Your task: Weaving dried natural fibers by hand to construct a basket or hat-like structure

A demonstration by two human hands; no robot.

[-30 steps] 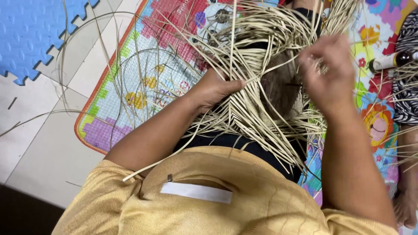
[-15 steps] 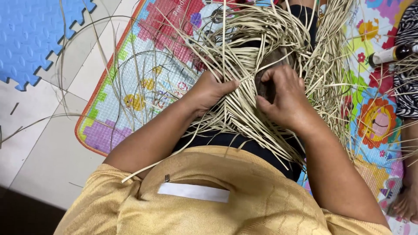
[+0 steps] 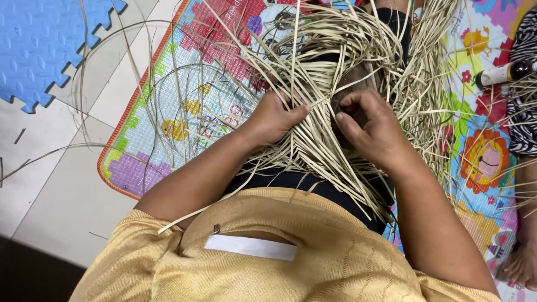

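At frame centre, flat, stiff pale straw-coloured cane strips [image 3: 313,151] cross in a woven patch, loose ends fanning mostly toward the top. The left hand [image 3: 274,118] presses flat on them; the right hand [image 3: 372,126] pinches a strip, over a glossy colourful play mat [image 3: 190,112].

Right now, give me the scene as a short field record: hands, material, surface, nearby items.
left hand: pressed down on the woven straw strips
right hand: fingers curled, pinching strips at the weave's centre
material: pale flat strips, loose ends fanning outward
surface: colourful play mat on tiled floor
nearby: blue foam tile; bottle; another person's foot
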